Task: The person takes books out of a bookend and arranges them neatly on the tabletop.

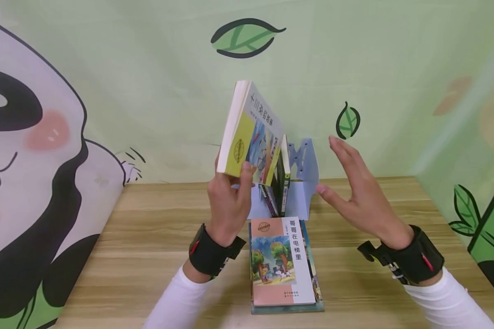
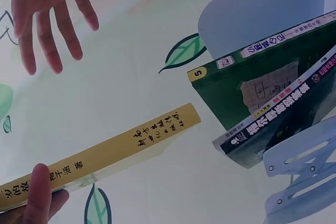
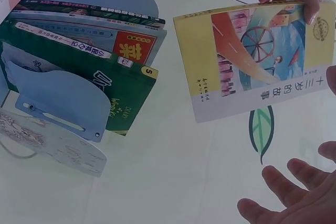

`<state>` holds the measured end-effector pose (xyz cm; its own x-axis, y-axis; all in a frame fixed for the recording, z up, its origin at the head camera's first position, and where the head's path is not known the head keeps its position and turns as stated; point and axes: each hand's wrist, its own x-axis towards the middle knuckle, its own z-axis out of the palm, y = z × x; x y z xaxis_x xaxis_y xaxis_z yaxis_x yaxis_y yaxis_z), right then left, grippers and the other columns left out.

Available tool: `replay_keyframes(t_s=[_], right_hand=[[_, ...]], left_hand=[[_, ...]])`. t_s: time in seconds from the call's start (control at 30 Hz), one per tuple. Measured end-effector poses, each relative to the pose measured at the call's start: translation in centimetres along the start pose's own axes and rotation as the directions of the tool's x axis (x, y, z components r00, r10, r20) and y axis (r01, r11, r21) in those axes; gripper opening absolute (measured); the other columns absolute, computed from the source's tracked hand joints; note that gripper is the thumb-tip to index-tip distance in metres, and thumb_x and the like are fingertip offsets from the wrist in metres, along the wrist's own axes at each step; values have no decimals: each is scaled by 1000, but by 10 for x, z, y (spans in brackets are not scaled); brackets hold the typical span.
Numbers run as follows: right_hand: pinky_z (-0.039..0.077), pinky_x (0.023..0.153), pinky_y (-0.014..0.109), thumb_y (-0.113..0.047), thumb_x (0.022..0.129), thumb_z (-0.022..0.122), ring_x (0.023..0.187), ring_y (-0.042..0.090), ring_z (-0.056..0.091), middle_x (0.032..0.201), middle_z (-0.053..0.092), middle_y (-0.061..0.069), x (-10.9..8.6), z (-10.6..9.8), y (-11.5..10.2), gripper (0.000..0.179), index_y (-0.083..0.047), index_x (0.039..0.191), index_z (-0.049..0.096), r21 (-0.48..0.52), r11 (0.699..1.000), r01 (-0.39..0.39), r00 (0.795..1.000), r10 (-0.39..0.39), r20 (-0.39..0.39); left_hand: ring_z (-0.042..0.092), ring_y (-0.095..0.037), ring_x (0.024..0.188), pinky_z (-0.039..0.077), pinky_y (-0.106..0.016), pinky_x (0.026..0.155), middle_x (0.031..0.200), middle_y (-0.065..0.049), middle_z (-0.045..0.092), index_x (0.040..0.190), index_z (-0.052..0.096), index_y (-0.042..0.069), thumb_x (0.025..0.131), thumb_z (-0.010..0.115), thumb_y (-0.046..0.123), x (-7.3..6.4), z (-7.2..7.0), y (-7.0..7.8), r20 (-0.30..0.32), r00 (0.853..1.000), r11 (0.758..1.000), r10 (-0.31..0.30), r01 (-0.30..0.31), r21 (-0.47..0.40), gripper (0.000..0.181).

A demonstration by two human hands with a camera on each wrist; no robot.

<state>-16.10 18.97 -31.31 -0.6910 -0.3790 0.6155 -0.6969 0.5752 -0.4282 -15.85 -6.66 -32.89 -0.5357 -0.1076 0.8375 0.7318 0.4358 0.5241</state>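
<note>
My left hand (image 1: 229, 208) grips a paperback book (image 1: 240, 148) with a yellow and white cover by its lower edge, thumb on the front. The book is raised and tilted above the table, its yellow spine showing in the left wrist view. To the right, my right hand (image 1: 360, 198) is held in the air with fingers stretched out, touching nothing. Between the hands, a light blue bookend stand (image 1: 313, 171) holds several upright books. A green book (image 3: 68, 59) among them leans towards the others. The held book partly hides them in the head view.
In front of the stand lies a pink and white book (image 1: 305, 285) on top of a larger teal-edged book (image 1: 288, 310). The wooden table (image 1: 160, 260) extends to both sides. A green cloth backdrop (image 1: 148, 91) with panda and leaf prints hangs behind.
</note>
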Motion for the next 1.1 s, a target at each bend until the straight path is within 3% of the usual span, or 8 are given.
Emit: replay_keyframes(t_s=[0.57,1.1], right_hand=[[35,106,66,-32,94,64,141,32,36,158,32,11,7,2,-7,76,-14,156,25,73,997,35,998,-31,-60],[31,108,69,-37,96,61,142,36,34,159,29,11,7,4,-8,76,-14,157,23,87,996,21,999,-17,-38]], left_hand=[[67,-20,61,53,-20,50,111,-25,69,141,41,-5,98,53,7,-16,-10,17,30,999,999,29,-29,-20,46],[67,-19,63,54,-20,56,114,-24,68,140,42,-4,104,49,21,-32,-19,30,96,995,999,18,-13,-50,45]])
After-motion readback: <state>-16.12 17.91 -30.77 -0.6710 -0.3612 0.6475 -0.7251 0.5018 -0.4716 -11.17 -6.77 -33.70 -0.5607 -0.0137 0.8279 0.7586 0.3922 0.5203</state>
